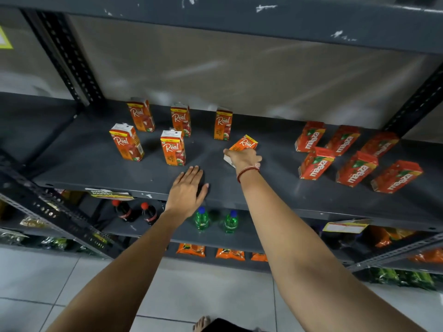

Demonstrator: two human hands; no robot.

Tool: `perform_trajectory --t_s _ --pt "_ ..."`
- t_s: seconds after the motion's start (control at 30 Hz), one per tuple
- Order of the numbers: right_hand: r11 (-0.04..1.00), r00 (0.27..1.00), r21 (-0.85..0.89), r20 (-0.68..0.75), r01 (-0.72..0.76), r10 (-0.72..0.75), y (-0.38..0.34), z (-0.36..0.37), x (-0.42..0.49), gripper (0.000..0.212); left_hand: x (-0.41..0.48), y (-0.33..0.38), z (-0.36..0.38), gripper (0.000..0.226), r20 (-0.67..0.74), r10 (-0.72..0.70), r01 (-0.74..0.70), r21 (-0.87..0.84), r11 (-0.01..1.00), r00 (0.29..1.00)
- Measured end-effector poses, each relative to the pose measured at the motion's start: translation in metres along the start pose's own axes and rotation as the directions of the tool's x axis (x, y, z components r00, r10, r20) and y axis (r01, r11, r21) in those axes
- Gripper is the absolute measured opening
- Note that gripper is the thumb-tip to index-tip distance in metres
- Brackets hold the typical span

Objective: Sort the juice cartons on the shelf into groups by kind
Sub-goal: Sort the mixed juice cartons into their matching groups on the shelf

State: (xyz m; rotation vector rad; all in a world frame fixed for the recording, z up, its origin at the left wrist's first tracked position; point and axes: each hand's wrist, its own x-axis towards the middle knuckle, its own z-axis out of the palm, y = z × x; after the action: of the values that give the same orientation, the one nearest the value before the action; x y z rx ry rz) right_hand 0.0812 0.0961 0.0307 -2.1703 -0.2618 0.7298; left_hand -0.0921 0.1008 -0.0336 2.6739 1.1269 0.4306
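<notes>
- The dark metal shelf (239, 185) carries every carton; on the lower shelves stand cola and green bottles (201, 218)
- Six red Maaza cartons (354, 168) sit grouped at the right end, in two rows, well apart from the rest
- Five orange Real cartons (173, 147) stand upright at the left and centre, three in the far row, two nearer
- A sixth Real carton (244, 143) is tipped over just right of them, in the gap between the two kinds; its long axis runs from near-left to far-right, printed face up, and its white end points toward the person
- The right hand (244, 159) is on that carton's near end, fingers closed over it in a grip; a red thread band circles the wrist
- The left hand (188, 188) lies flat on the near shelf edge, fingers spread wide, holding nothing, left of the tipped carton and a little nearer
- Judging by the layout, sorting is nearly done: the held carton likely needs standing up in the open near-row spot beside the orange group, and the right hand is the one placed to do it
</notes>
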Motion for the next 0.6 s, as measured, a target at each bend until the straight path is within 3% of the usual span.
perform_trajectory --t_s 0.23,0.6 --pt "0.997 0.994 -0.039 0.087 -0.061 0.064 -0.008 0.001 0.01 0.081 -0.003 -0.003 0.003 0.055 -0.03 0.017 -0.016 0.027 1.0 0.999" --pt "0.937 0.947 -0.328 0.321 0.119 -0.009 -0.027 -0.009 0.014 0.063 -0.004 -0.005 0.004 0.059 -0.035 0.02 -0.02 0.014 1.0 0.999"
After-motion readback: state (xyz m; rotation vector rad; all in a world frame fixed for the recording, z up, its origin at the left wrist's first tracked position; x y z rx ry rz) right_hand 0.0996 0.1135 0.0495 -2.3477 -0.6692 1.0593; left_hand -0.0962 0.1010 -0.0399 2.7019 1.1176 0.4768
